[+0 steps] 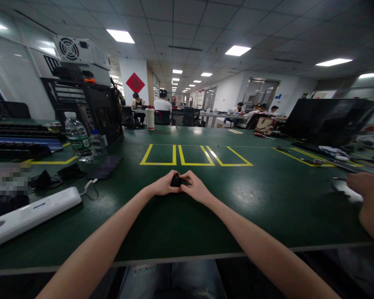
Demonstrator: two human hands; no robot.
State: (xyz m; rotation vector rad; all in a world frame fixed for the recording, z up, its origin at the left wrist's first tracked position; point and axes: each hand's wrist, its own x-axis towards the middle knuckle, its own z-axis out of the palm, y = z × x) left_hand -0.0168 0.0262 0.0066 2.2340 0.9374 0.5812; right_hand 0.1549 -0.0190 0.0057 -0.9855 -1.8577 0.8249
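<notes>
Both of my hands meet near the middle of the green tabletop (162,228), around a small black object (176,180). My left hand (165,183) is closed on it from the left, thumb below and fingers above. From the other side my right hand (195,187) pinches at its edge with thumb and fingertips. Fingers cover much of the object, so its kind cannot be made out. Just beyond the hands, three yellow tape outlines (157,163) mark the tabletop.
On the left stand a white power strip (34,214), a water bottle (77,137) and an open black computer case (96,108). A paper cup (150,118) is at the back. Rightward are a monitor (330,120) and another person's hand (366,185) near tools.
</notes>
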